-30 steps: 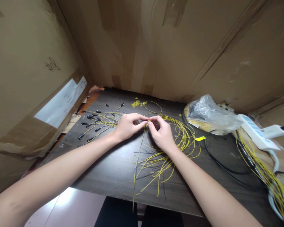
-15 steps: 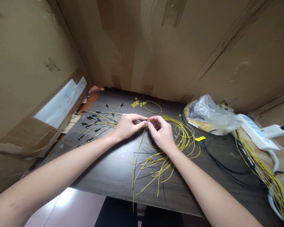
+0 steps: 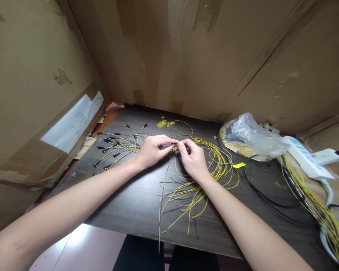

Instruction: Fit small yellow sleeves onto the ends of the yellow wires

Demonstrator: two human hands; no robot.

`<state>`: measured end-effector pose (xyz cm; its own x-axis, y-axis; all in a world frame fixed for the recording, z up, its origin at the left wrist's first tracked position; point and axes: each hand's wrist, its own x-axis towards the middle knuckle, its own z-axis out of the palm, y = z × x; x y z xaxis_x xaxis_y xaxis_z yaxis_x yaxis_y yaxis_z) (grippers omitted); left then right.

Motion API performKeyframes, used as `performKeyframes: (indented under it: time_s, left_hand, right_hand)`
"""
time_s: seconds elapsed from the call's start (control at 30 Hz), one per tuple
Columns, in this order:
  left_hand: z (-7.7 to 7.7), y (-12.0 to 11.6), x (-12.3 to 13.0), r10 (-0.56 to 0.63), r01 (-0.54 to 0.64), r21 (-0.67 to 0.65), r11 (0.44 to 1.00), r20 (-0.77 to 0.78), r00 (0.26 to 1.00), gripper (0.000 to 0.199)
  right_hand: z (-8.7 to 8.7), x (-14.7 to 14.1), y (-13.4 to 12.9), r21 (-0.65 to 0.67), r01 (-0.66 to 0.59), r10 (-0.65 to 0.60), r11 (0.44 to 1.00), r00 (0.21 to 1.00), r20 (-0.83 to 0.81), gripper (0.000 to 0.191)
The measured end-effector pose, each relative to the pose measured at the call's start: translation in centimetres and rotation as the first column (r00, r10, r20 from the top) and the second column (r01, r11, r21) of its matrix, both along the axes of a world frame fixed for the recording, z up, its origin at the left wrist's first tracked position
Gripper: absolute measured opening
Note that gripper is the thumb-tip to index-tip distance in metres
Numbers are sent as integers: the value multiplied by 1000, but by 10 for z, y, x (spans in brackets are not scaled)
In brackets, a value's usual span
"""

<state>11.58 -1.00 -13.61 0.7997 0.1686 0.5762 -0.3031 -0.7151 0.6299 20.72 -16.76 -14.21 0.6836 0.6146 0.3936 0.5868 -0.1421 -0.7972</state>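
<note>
Above the middle of the table, my left hand (image 3: 154,151) is closed in a pinch, and a thin yellow wire (image 3: 165,178) hangs from beneath its fingers to the table's front edge. Fingertip to fingertip with it, my right hand (image 3: 194,158) pinches too; whatever lies between its thumb and finger is hidden. A coiled bundle of yellow wires (image 3: 222,160) lies under and beside the right hand, its loose ends fanning toward the front. To the left, several wires end in black connectors (image 3: 107,140). Small yellow pieces (image 3: 162,123) are heaped behind the hands.
A clear plastic bag (image 3: 248,135) sits at the back right, beside a white power strip (image 3: 307,158). Black cables (image 3: 267,199) and more yellow wires (image 3: 324,218) run down the right side. Cardboard walls (image 3: 169,56) enclose the dark table (image 3: 121,203) at back and sides.
My fingertips have drawn closer together, covering a small yellow piece that showed between them. The hanging wire has shifted slightly at its upper end. Other things lie as before.
</note>
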Motion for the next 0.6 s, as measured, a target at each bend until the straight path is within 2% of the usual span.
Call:
performKeyframes:
  time_s: [0.6]
  left_hand:
    - [2,-2,0,-40,40,-2,999,-8,999,15]
  right_hand:
    - [-1,2,1,1,-49,49,999,998,27,43]
